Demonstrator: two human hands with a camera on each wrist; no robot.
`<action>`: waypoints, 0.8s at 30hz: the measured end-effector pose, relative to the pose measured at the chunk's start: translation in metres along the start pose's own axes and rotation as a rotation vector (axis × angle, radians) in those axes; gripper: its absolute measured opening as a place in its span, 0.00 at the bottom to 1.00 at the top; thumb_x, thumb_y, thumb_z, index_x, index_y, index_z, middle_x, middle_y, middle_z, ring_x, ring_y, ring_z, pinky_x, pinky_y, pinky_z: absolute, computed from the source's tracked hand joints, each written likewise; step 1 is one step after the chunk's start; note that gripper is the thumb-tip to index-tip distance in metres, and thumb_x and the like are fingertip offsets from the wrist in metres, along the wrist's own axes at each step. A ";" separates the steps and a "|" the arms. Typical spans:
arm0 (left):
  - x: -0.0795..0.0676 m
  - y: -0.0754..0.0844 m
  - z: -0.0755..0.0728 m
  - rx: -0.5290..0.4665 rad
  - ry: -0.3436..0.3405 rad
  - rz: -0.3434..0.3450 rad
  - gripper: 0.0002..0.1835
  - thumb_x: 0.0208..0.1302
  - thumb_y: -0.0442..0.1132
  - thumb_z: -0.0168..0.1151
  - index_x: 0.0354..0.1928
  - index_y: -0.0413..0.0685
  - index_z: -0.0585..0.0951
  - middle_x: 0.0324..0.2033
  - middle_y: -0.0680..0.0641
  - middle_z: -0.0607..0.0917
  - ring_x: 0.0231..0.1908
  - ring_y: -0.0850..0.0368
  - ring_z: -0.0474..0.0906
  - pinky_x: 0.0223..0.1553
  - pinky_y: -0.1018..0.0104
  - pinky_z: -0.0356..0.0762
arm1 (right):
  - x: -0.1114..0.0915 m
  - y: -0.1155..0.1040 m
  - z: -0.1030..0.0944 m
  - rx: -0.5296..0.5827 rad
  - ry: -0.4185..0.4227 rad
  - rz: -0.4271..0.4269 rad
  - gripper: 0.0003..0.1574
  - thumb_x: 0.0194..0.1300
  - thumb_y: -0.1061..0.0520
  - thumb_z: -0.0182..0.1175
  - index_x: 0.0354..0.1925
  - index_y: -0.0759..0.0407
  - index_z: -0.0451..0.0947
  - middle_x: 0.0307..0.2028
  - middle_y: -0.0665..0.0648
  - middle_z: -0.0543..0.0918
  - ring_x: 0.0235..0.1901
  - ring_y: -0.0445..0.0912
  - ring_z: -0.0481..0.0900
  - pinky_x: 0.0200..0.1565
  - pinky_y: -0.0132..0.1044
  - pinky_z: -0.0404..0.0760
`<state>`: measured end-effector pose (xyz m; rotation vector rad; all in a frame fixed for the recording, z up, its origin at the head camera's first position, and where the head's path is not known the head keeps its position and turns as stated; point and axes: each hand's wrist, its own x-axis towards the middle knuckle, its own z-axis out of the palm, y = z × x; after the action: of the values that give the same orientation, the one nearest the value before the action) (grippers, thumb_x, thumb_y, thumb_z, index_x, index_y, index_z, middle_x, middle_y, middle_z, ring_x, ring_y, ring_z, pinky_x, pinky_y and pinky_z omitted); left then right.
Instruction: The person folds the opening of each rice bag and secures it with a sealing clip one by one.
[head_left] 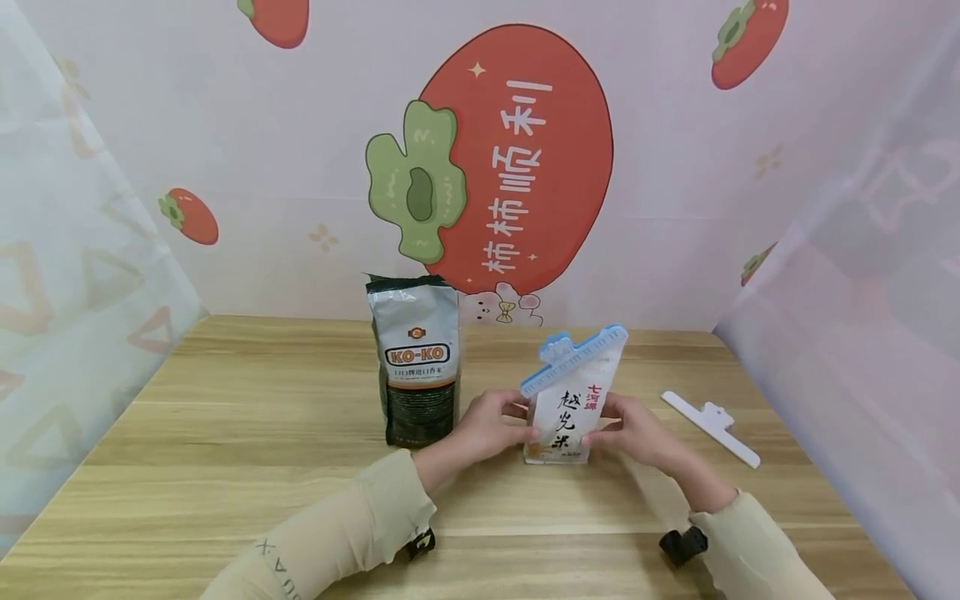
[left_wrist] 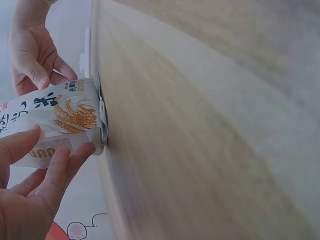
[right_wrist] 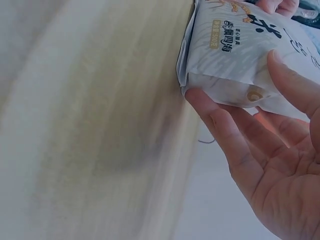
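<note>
A small white bag of rice [head_left: 564,417] stands upright on the wooden table, its slanted top closed by a blue sealing clip [head_left: 573,360]. My left hand [head_left: 491,427] holds the bag's left side, the thumb at its front and the fingers along the side. On the opposite side my right hand [head_left: 637,429] grips it in the same way. In the left wrist view, the bag's lower front [left_wrist: 75,112] shows printed rice ears. From the right wrist view, the bag's bottom edge [right_wrist: 187,60] appears close to the tabletop; whether it touches cannot be told.
Left of my hands stands a taller silver and black KO-KO rice bag [head_left: 417,367]. A white sealing clip [head_left: 711,427] lies on the table [head_left: 247,433] to the right. Behind the table rises a printed backdrop [head_left: 660,250], with pale side panels at left and right.
</note>
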<state>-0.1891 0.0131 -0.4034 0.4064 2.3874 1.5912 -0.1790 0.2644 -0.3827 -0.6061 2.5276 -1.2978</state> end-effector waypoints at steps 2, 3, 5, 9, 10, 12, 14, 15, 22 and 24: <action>0.002 0.000 0.000 -0.004 0.009 -0.009 0.22 0.57 0.38 0.74 0.53 0.42 0.83 0.48 0.43 0.87 0.52 0.48 0.83 0.46 0.59 0.83 | 0.003 0.002 -0.002 0.002 -0.004 0.009 0.33 0.62 0.61 0.69 0.60 0.74 0.71 0.55 0.74 0.80 0.52 0.62 0.82 0.49 0.49 0.85; 0.004 0.000 0.000 -0.005 0.013 -0.016 0.22 0.57 0.38 0.74 0.54 0.43 0.82 0.48 0.43 0.87 0.52 0.48 0.82 0.46 0.60 0.83 | 0.004 0.003 -0.004 0.006 -0.004 0.015 0.33 0.62 0.61 0.69 0.60 0.74 0.71 0.55 0.74 0.80 0.52 0.62 0.82 0.49 0.48 0.85; 0.005 0.000 0.000 -0.009 0.021 -0.030 0.23 0.58 0.39 0.74 0.55 0.43 0.82 0.49 0.44 0.87 0.53 0.48 0.82 0.47 0.60 0.82 | 0.007 0.005 -0.005 0.016 -0.009 0.014 0.33 0.62 0.61 0.68 0.61 0.74 0.70 0.56 0.74 0.79 0.52 0.62 0.83 0.49 0.46 0.85; 0.008 0.001 -0.001 -0.019 0.032 -0.045 0.24 0.58 0.40 0.73 0.56 0.42 0.81 0.50 0.43 0.86 0.54 0.48 0.81 0.49 0.59 0.82 | 0.013 0.009 -0.007 0.020 -0.005 -0.001 0.33 0.62 0.61 0.68 0.61 0.72 0.71 0.55 0.72 0.80 0.54 0.63 0.81 0.49 0.42 0.85; 0.008 0.001 -0.001 -0.020 0.033 -0.046 0.24 0.58 0.40 0.73 0.56 0.42 0.81 0.50 0.43 0.86 0.55 0.48 0.81 0.49 0.59 0.82 | 0.014 0.010 -0.007 0.019 -0.005 -0.005 0.33 0.62 0.60 0.68 0.61 0.71 0.71 0.55 0.72 0.80 0.55 0.63 0.81 0.49 0.42 0.85; 0.009 0.002 -0.002 -0.021 0.035 -0.047 0.24 0.59 0.39 0.73 0.57 0.42 0.80 0.50 0.43 0.86 0.55 0.47 0.81 0.50 0.58 0.82 | 0.016 0.011 -0.008 0.021 -0.005 -0.003 0.33 0.62 0.60 0.68 0.62 0.71 0.71 0.55 0.72 0.80 0.55 0.63 0.81 0.49 0.43 0.85; 0.010 0.002 -0.002 -0.015 0.039 -0.052 0.23 0.60 0.39 0.72 0.57 0.43 0.80 0.51 0.43 0.86 0.56 0.47 0.80 0.50 0.57 0.82 | 0.018 0.012 -0.008 0.020 -0.004 -0.002 0.33 0.62 0.59 0.68 0.62 0.70 0.71 0.56 0.71 0.81 0.54 0.62 0.81 0.49 0.44 0.85; 0.010 0.002 -0.002 -0.013 0.042 -0.054 0.23 0.60 0.39 0.72 0.57 0.43 0.80 0.51 0.43 0.86 0.56 0.47 0.80 0.51 0.57 0.82 | 0.019 0.013 -0.008 0.023 -0.002 -0.001 0.33 0.62 0.59 0.68 0.62 0.71 0.71 0.55 0.72 0.81 0.54 0.62 0.81 0.50 0.45 0.85; 0.015 0.003 -0.002 0.014 0.069 -0.075 0.23 0.61 0.41 0.71 0.58 0.46 0.80 0.53 0.44 0.85 0.56 0.48 0.80 0.51 0.57 0.82 | 0.026 0.015 -0.009 0.002 0.019 0.000 0.32 0.62 0.61 0.68 0.62 0.70 0.71 0.57 0.71 0.80 0.58 0.65 0.79 0.53 0.51 0.82; 0.016 0.003 -0.002 0.023 0.073 -0.084 0.23 0.61 0.42 0.71 0.59 0.46 0.80 0.53 0.44 0.85 0.56 0.48 0.80 0.51 0.57 0.81 | 0.028 0.015 -0.010 0.001 0.013 -0.001 0.33 0.63 0.60 0.68 0.63 0.69 0.71 0.57 0.71 0.80 0.58 0.65 0.78 0.53 0.52 0.82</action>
<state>-0.2040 0.0182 -0.4005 0.2525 2.4435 1.5688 -0.2112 0.2665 -0.3894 -0.6004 2.5372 -1.3077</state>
